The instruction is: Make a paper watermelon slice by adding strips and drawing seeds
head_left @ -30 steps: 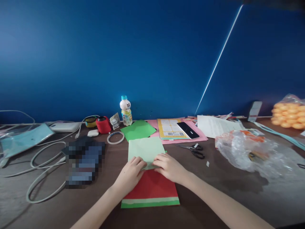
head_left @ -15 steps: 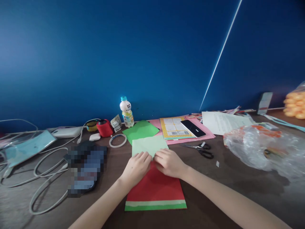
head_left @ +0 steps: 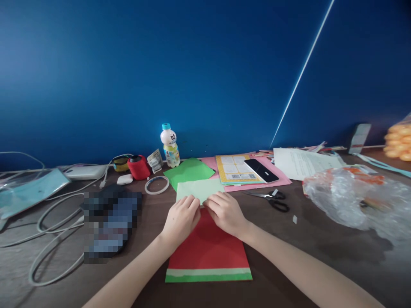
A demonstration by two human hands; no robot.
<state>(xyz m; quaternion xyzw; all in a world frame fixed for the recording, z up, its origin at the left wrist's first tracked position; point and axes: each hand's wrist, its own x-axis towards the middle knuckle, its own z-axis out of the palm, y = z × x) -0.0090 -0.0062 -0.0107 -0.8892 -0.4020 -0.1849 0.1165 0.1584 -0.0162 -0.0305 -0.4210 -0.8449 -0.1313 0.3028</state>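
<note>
A red sheet of paper [head_left: 210, 254] lies on the dark table in front of me, with a pale strip and a green strip along its near edge. Beyond it, partly over its far end, is a pale green sheet of paper [head_left: 199, 187]. My left hand [head_left: 181, 217] and my right hand [head_left: 226, 214] meet at the near edge of this pale sheet, fingers curled and pinched on it. The fingertips and the edge between them are mostly hidden. Under the far side of the pale sheet, a brighter green sheet [head_left: 189, 171] sticks out.
Black-handled scissors [head_left: 278, 206] and a small white scrap [head_left: 294, 219] lie to the right, before a crumpled plastic bag [head_left: 340, 196]. A phone [head_left: 261, 170] rests on booklets. At left are a tape roll [head_left: 156, 192], a bottle [head_left: 171, 156] and a looped cable [head_left: 48, 283].
Both hands have shifted slightly away from me along the pale green sheet's near edge, still pinching. The whole view has tilted a little; the other things lie as before.
</note>
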